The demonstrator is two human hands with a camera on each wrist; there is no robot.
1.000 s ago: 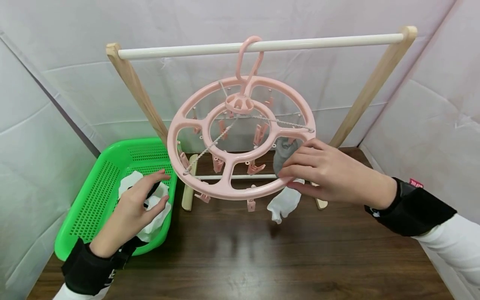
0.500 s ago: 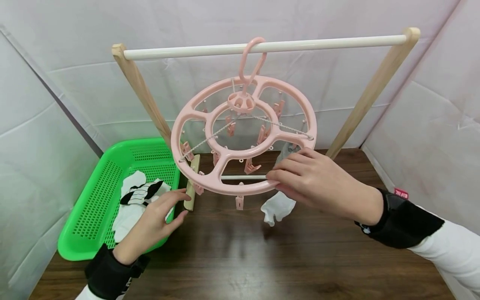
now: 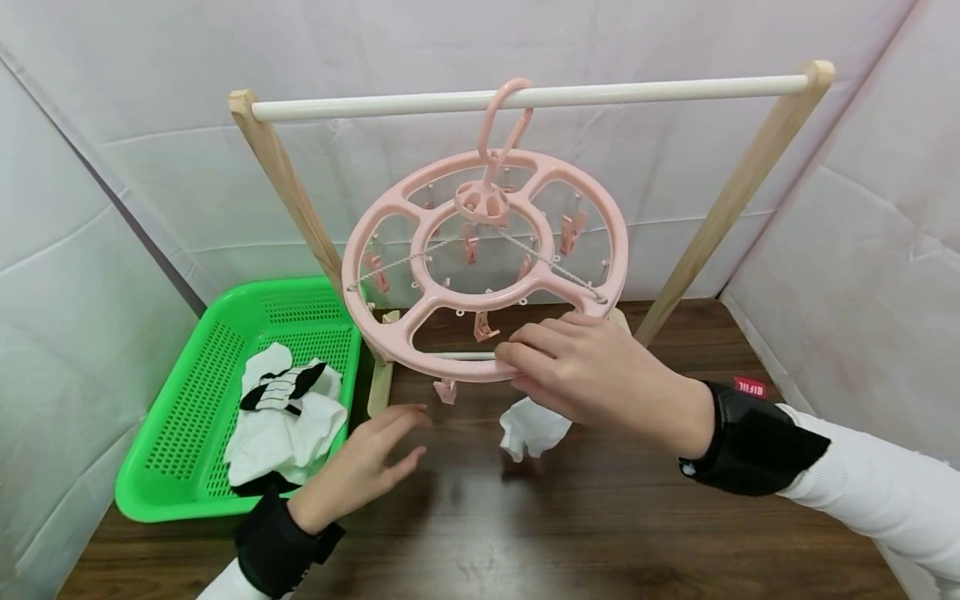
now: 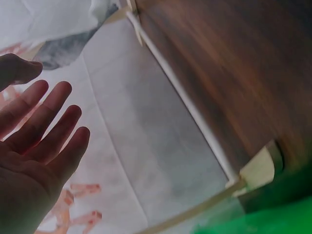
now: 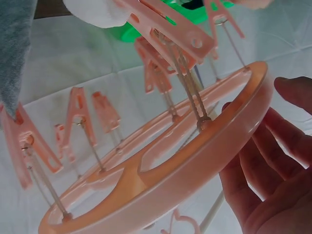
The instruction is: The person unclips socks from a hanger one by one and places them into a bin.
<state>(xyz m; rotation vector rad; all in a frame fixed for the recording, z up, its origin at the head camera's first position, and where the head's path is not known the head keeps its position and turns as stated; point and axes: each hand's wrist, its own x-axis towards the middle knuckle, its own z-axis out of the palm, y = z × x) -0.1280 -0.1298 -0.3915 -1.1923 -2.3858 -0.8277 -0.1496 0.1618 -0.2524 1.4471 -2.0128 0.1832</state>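
A pink round clip hanger (image 3: pixel 390 333) hangs by its hook from a white rail. My right hand (image 3: pixel 600 375) grips its front right rim, fingers over the ring; in the right wrist view the thumb (image 5: pixel 295 92) stands slightly off the rim. Below that hand a white sock (image 3: pixel 534 429) hangs from a peg (image 5: pixel 170 31). A grey cloth (image 5: pixel 14 53), clipped in another peg (image 5: pixel 29 146), is hidden behind the hand in the head view. My left hand (image 3: pixel 367 467) holds nothing, its fingers spread and relaxed, between the green basket and the white sock.
The green basket (image 3: pixel 161 450) at the left holds white and black-striped cloth pieces (image 3: pixel 288 417). A wooden stand (image 3: pixel 288 187) carries the white rail (image 3: pixel 375 104) over a dark wooden surface (image 3: pixel 600 517). Several pegs (image 3: pixel 470 247) dangle under the ring. White fabric walls (image 3: pixel 862 267) surround it.
The ring has turned, its front going left, carrying pegs and the white sock along. My right hand has moved left with the rim. My left hand has come from over the basket rightward, still holding nothing.
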